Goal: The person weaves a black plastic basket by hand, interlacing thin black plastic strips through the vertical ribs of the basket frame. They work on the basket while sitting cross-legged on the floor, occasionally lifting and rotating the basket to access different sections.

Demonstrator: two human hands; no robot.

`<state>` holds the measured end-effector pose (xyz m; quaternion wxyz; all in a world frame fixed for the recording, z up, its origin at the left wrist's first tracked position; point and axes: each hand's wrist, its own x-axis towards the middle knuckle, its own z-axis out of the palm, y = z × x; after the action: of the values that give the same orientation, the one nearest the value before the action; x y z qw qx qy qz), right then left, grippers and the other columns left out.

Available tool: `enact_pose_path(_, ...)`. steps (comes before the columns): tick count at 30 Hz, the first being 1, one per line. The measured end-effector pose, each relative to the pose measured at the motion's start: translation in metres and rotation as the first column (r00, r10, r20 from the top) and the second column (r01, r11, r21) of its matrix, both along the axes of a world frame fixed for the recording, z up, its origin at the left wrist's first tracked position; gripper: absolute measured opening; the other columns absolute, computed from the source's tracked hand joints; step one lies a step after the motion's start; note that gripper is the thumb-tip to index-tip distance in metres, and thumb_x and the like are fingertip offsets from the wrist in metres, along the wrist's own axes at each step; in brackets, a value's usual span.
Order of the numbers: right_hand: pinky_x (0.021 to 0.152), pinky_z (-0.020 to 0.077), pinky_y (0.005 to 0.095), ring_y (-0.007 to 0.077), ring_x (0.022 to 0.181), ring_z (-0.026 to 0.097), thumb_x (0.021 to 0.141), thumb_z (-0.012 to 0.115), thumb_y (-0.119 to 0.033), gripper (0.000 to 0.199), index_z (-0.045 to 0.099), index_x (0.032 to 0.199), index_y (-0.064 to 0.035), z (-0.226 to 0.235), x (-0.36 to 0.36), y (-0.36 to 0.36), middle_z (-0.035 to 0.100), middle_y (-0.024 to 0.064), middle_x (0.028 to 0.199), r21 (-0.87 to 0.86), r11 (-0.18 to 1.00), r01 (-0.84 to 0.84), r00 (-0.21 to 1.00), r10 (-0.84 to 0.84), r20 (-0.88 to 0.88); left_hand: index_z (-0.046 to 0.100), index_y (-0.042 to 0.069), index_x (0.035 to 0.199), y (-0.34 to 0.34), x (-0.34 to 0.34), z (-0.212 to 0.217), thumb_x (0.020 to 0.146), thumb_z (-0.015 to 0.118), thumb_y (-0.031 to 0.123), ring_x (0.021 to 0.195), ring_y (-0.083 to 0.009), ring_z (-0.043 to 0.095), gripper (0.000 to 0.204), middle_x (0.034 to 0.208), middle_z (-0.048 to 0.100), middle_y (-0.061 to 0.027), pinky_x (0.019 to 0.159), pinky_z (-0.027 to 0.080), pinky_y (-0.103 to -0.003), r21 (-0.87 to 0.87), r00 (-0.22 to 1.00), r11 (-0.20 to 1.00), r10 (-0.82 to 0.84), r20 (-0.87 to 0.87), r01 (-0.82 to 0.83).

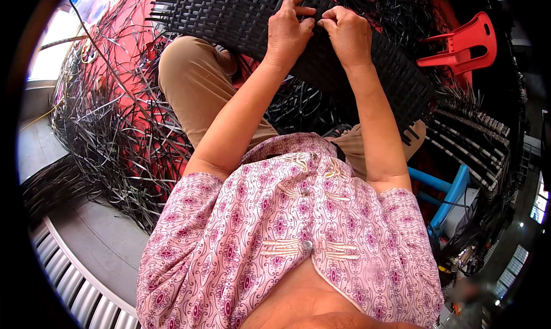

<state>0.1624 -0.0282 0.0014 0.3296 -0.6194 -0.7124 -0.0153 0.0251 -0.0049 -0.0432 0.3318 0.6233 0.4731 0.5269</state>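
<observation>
A black woven panel (235,13) of flat strips lies across the far side of my lap, with loose strip ends sticking out at its left edge. My left hand (288,32) is over the middle of this panel, thumb and fingers brought together in a pinch. Close beside it on the right, my right hand (349,37) pinches too, its fingertips nearly meeting those of the left. What sits between the fingertips is too small and dark against the weave to make out. Right of my right forearm, the woven surface (402,71) slopes down toward my knee.
Tangled loose black strips (126,134) cover the red floor covering (129,28) on the left. A red plastic chair (468,45) is at the far right. Near my right elbow are a blue frame (451,197) and a wrapped rack-like frame (476,139). A white slatted piece (80,283) stands lower left.
</observation>
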Motion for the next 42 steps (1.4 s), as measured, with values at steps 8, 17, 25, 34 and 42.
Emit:
enact_pose_path(8, 0.069, 0.0538, 0.0394, 0.0289, 0.079, 0.069, 0.079, 0.075, -0.015, 0.014, 0.068, 0.089, -0.0082, -0.008, 0.002, 0.01, 0.071, 0.009, 0.086, 0.007, 0.994, -0.112, 0.992, 0.112, -0.056, 0.05, -0.006, 0.128, 0.002, -0.005, 0.004, 0.08, 0.069, -0.003, 0.074, -0.0137, 0.068, 0.052, 0.106, 0.07, -0.0141, 0.062, 0.056, -0.023, -0.195, 0.959, 0.974, -0.06, 0.278, 0.117)
enact_pose_path(17, 0.066, 0.0542, 0.0355, 0.0252, 0.073, 0.069, 0.077, 0.077, -0.014, 0.018, 0.068, 0.091, -0.0059, 0.0, 0.008, 0.011, 0.07, 0.0096, 0.079, -0.057, 0.97, -0.236, 0.961, 0.224, -0.16, 0.049, -0.005, 0.123, -0.001, -0.005, -0.006, 0.081, 0.068, -0.005, 0.079, -0.0119, 0.066, 0.046, 0.099, 0.067, -0.0108, 0.062, 0.055, -0.022, -0.171, 0.931, 0.975, -0.072, 0.358, 0.141)
enact_pose_path(25, 0.067, 0.0546, 0.0333, 0.0218, 0.074, 0.069, 0.077, 0.078, -0.012, 0.023, 0.068, 0.096, -0.0039, 0.0, 0.003, -0.01, 0.07, 0.0108, 0.082, -0.108, 0.975, -0.192, 0.945, 0.154, -0.287, 0.051, -0.003, 0.118, -0.012, -0.004, -0.006, 0.082, 0.07, -0.004, 0.077, -0.0091, 0.065, 0.04, 0.095, 0.068, -0.0082, 0.062, 0.055, -0.022, -0.136, 0.93, 0.985, -0.053, 0.364, 0.11)
enact_pose_path(34, 0.067, 0.0542, 0.0337, 0.0234, 0.072, 0.069, 0.08, 0.073, -0.008, 0.02, 0.07, 0.099, -0.005, 0.001, -0.002, -0.007, 0.071, 0.0096, 0.079, -0.114, 0.989, -0.089, 0.955, 0.053, -0.291, 0.056, 0.003, 0.117, -0.005, -0.009, 0.004, 0.081, 0.069, -0.003, 0.069, -0.0078, 0.064, 0.039, 0.094, 0.07, -0.0055, 0.06, 0.054, -0.023, -0.041, 0.993, 0.996, -0.076, 0.091, 0.08)
enact_pose_path(42, 0.067, 0.0535, 0.0389, 0.0296, 0.075, 0.07, 0.08, 0.072, -0.01, 0.017, 0.07, 0.097, -0.0088, -0.004, -0.006, -0.008, 0.072, 0.0099, 0.081, -0.109, 0.993, -0.038, 0.96, 0.006, -0.279, 0.057, 0.012, 0.123, 0.008, -0.023, 0.019, 0.08, 0.067, 0.003, 0.08, -0.025, 0.069, 0.045, 0.107, 0.071, -0.006, 0.069, 0.055, -0.035, 0.345, 0.902, 0.918, -0.031, -0.43, 0.196)
